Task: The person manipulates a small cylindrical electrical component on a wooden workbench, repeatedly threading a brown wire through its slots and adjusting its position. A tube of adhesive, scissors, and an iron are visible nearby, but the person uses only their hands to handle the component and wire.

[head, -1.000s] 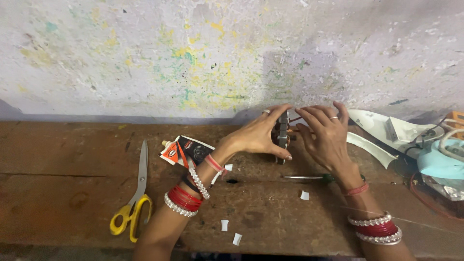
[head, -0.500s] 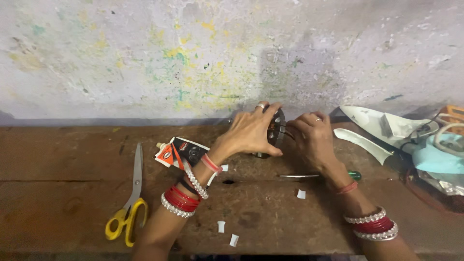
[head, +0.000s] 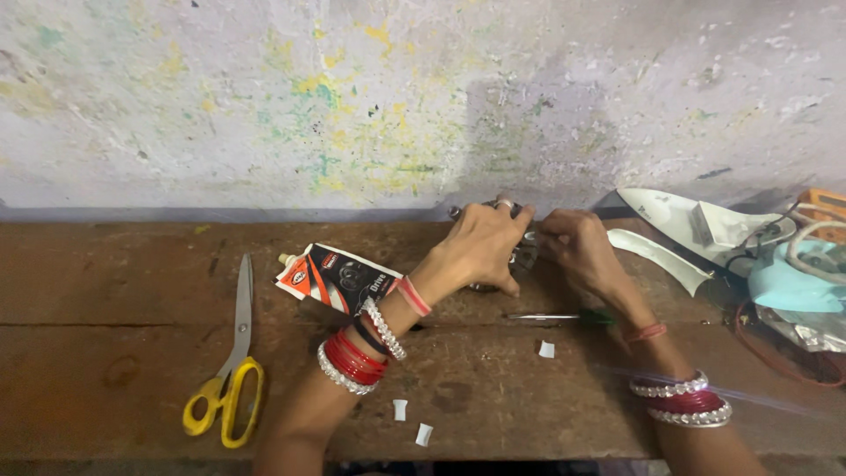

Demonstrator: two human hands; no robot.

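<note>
Hands first: I count two, and both are on one small dark metal part (head: 522, 256) at the back edge of the wooden worktop (head: 106, 291), close to the wall. My left hand (head: 480, 247) is closed over the part from the top, fingers curled around it, so most of it is hidden. My right hand (head: 577, 247) pinches it from the right side with the fingertips. Because of this cover I cannot tell which way the part points or how its long axis lies.

On the worktop I count one pair of scissors (head: 231, 370) with yellow handles near the front left, blades pointing to the back edge. One glue pouch (head: 337, 278), orange, black and white, lies just left of my left wrist. One thin screwdriver (head: 555, 316) with a green handle lies below my hands, parallel to the front edge. Three small white scraps (head: 546, 349) are there: one near the screwdriver, two near the front edge. At the right edge lie white plastic shell pieces (head: 679, 220) and a light blue iron body (head: 797, 282) with cables.
</note>
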